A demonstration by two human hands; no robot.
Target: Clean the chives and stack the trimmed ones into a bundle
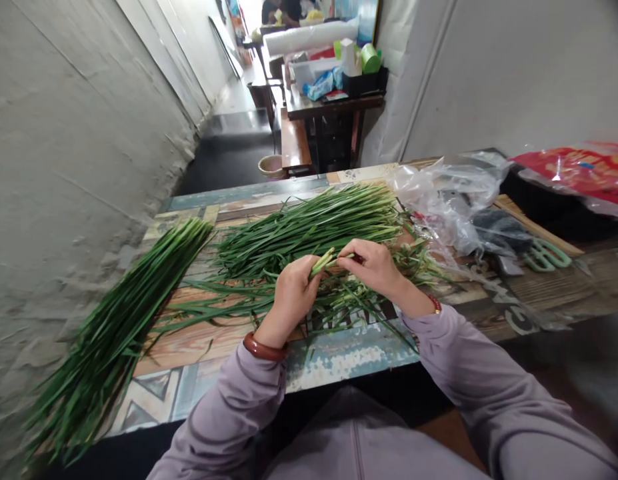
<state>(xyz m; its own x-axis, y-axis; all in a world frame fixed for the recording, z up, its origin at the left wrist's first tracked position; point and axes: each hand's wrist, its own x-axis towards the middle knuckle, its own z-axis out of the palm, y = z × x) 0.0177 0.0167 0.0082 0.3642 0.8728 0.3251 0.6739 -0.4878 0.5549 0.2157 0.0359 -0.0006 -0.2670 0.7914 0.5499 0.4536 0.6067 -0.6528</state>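
My left hand (295, 288) is closed round a small bunch of chive stalks (323, 261), whose pale ends stick out toward my right hand. My right hand (371, 265) pinches the tip of those stalks with its fingers together. Both hands hover over a loose pile of green chives (309, 230) on the patterned table (339, 353). A tidy bundle of long chives (123, 333) lies at the left, running from the far middle toward the near left edge. Scraps of trimmed leaves (413, 261) lie beneath and to the right of my right hand.
A crumpled clear plastic bag (451, 193) lies to the right of the pile, with green-handled scissors (547, 255) beyond it. A red packet (579, 170) sits at the far right. A grey wall runs along the left. A cluttered dark table (333, 107) stands further back.
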